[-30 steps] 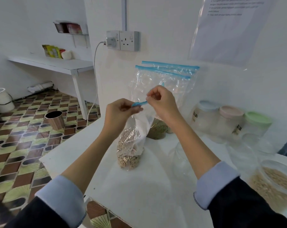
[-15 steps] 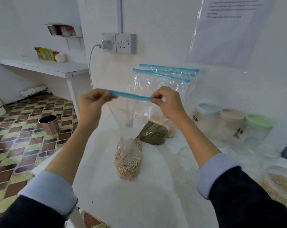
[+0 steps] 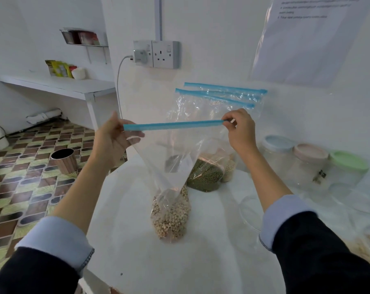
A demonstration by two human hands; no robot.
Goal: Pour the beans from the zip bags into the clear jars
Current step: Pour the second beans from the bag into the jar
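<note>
Evidently the step in hand is unsealing: the left hand [image 3: 114,139] and right hand [image 3: 240,129] each pinch an end of the blue zip strip [image 3: 173,125] atop the clear plastic zip bag of pale beans [image 3: 170,215]. Best to part the seal evenly, keeping the bag upright. It stands on the white tabletop [image 3: 201,262], pale beans settled low.

A clear zip bag [image 3: 171,158] with a blue strip hangs upright, pale beans [image 3: 170,219] bunched at its bottom on the tabletop [image 3: 137,251]. Behind it two more zip bags [image 3: 218,102] lean on the wall, one holding green beans [image 3: 205,177]. Clear jars [image 3: 307,164] with pastel lids stand right.
</note>
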